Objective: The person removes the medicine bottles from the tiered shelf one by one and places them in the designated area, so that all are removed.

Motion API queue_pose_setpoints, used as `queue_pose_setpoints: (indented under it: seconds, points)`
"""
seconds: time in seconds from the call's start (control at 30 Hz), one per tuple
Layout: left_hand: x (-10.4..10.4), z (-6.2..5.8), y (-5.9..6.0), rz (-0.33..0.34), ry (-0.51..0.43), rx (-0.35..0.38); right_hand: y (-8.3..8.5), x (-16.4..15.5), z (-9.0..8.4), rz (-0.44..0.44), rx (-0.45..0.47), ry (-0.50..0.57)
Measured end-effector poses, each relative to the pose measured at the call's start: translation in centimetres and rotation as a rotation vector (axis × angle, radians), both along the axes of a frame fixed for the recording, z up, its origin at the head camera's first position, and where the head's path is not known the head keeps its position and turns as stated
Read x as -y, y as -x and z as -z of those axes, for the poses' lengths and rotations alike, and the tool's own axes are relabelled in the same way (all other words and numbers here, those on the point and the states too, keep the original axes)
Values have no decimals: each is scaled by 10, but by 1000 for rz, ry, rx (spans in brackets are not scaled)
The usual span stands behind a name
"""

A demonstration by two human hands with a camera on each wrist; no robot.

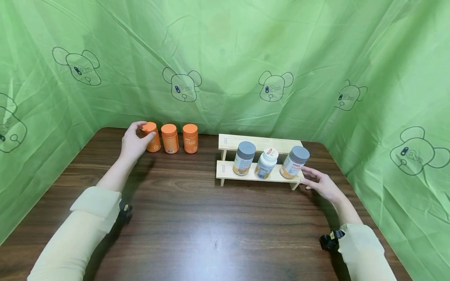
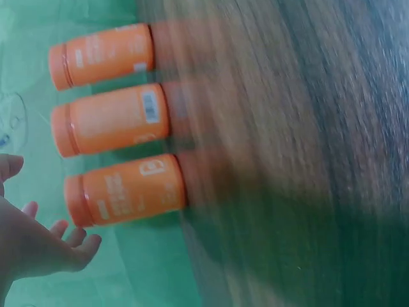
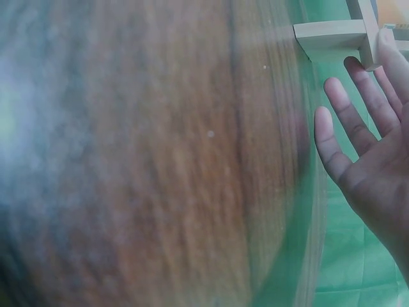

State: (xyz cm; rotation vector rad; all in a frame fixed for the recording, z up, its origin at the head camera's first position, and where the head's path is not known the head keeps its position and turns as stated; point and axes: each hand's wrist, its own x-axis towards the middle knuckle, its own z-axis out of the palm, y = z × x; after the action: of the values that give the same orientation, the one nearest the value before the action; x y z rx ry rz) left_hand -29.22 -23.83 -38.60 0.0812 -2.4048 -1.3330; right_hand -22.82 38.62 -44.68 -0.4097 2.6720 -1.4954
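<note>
- Green cloth printed with bear outlines (image 1: pixel 225 58) hangs behind and to both sides of the dark brown wooden table (image 1: pixel 197 218) I am working at.
- My left hand (image 1: pixel 133 142) is at the far left of the table, fingers and thumb curled round the leftmost orange plastic bottle with an orange cap (image 1: pixel 152 136), which stands upright.
- Just beside it stand a second orange bottle (image 1: pixel 170 138) and a third orange bottle (image 1: pixel 190 138), all three in a row near the cloth; the left wrist view is blurred but shows the same row.
- My right hand (image 1: pixel 321 183) lies relaxed with straight fingers at the right end of the pale two-step wooden rack (image 1: pixel 228 171), holding nothing.
- On the rack's lower step stand a grey-capped bottle with a label (image 1: pixel 244 158) on the left, a white-capped bottle (image 1: pixel 266 163) in the middle, and another grey-capped bottle (image 1: pixel 294 162) tilted, nearest my right fingertips.
- I cannot tell whether those fingertips touch that bottle or the rack.
</note>
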Motion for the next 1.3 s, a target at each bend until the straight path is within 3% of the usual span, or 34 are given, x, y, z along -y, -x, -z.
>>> queue_pose_setpoints:
  seconds: [0.2, 0.5, 1.3]
  points:
    - [-14, -12, -16, 26, 15, 34, 0, 1, 1, 3, 5, -12]
    - [-36, -24, -32, 89, 73, 20, 1, 1, 3, -1, 6, -9]
    - [-117, -45, -67, 304, -6, -50, -1, -1, 1, -7, 11, 6]
